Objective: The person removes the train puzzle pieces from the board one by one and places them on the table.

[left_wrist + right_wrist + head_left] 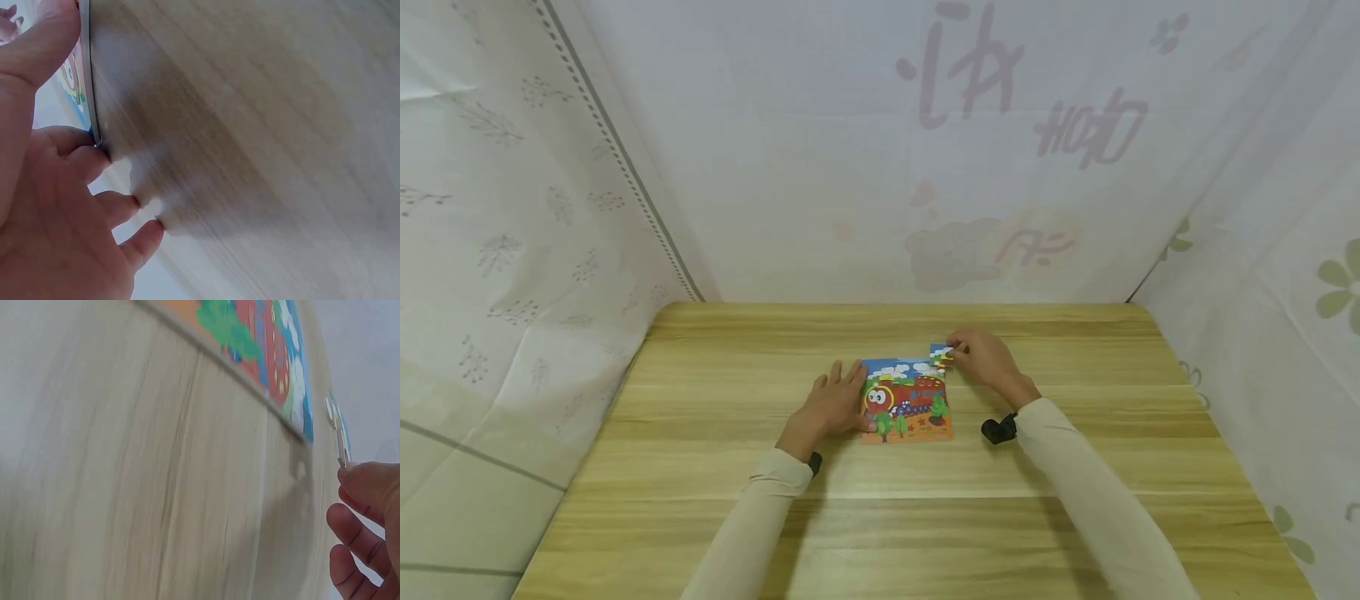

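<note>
A square picture puzzle (906,404) showing a red cartoon train lies flat on the table. My left hand (835,404) rests at its left edge, thumb on the lower left corner and fingers spread; in the left wrist view the hand (69,200) has its fingertips against the table beside the board's edge (87,69). My right hand (988,360) pinches a small puzzle piece (938,354) above the puzzle's upper right corner. In the right wrist view the piece (339,428) is held up off the table between thumb and finger of the hand (375,519), apart from the puzzle (250,344).
The wooden table (880,533) reaches back to a pale printed cloth wall (820,167), with more cloth at both sides. Black straps are on both wrists, and a black device (998,430) sits at the right one.
</note>
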A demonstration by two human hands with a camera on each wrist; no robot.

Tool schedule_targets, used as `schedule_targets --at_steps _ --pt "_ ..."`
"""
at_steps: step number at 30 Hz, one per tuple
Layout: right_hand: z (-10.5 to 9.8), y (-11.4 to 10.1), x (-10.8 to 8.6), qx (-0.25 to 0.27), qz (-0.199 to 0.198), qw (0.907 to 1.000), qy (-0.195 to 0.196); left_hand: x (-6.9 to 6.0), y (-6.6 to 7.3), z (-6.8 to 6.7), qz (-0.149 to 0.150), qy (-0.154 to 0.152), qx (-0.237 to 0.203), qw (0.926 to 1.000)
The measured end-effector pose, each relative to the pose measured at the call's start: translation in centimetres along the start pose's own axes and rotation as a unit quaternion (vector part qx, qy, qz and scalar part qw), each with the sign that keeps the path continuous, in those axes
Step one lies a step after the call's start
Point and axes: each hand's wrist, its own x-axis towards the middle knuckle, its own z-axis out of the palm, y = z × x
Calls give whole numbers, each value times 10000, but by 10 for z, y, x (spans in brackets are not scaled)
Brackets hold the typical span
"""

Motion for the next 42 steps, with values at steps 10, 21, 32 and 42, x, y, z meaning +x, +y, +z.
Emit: schedule_targets --at_steps 10,21,32,42 --pt "-11 28 -12 -199 167 9997 13 0 -1 -3 62 -115 138 9998" --pt "-17 41 -21 -131 399 9991 28 2 1 -3 62 -154 200 9997" --pt "-17 46 -20 -107 419 9991 21 2 0 -1 31 -69 159 9998" --pt "-15 49 -18 -25 478 9988 76 3 -1 -1 36 -76 192 9998"
